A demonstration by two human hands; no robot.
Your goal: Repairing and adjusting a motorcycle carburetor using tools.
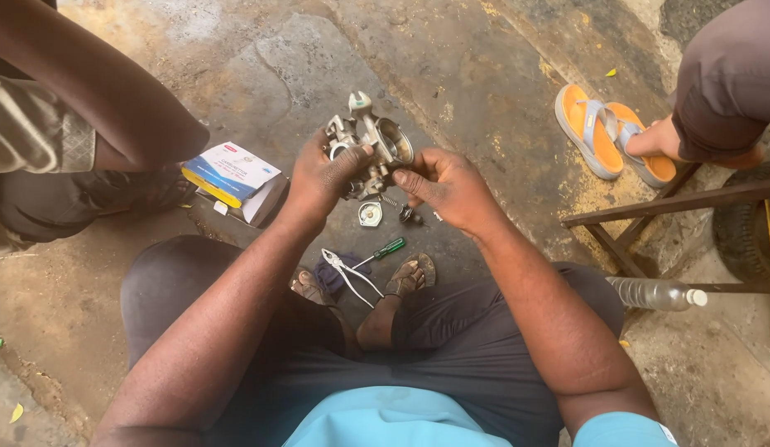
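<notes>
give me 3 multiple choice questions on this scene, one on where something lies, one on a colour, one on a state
1. Where does the screwdriver lie?
A. on the ground between the person's knees
B. on the box
C. in the right hand

2. What colour are the sandals at upper right?
A. black
B. orange
C. green

3. How is the carburetor held?
A. lying on the ground
B. left hand alone
C. both hands, right hand too

Answers: 1 A, it lies by the pliers; 2 B, orange soles show; 3 C, both hands grip it.
</notes>
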